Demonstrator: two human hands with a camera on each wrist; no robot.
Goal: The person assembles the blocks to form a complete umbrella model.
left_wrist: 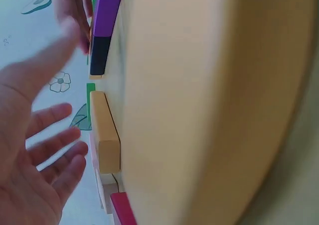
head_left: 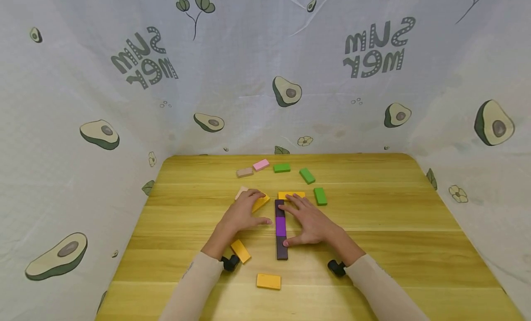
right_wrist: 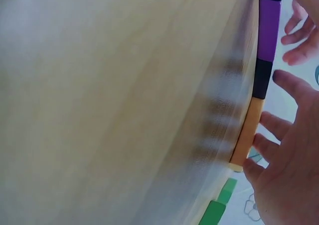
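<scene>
Down the middle of the table runs a line of blocks: a black block (head_left: 280, 208), a purple block (head_left: 280, 226) and another black block (head_left: 282, 249). Across its far end lies an orange block (head_left: 286, 195). My right hand (head_left: 313, 223) spreads over the right side of this line, fingertips right at the orange block and the far black block, thumb at the near black one. To the left, my left hand (head_left: 245, 213) is spread beside a slanted yellow block (head_left: 261, 201), its thumb pointing toward the purple block. In the left wrist view, its fingers hold nothing.
Several green blocks (head_left: 282, 168) curve round the far right side. A pink block (head_left: 261, 165) and a brownish block (head_left: 244, 172) lie at the far left. Nearer are two yellow blocks (head_left: 268, 281). A printed curtain (head_left: 249, 58) hangs behind the wooden table (head_left: 373, 192).
</scene>
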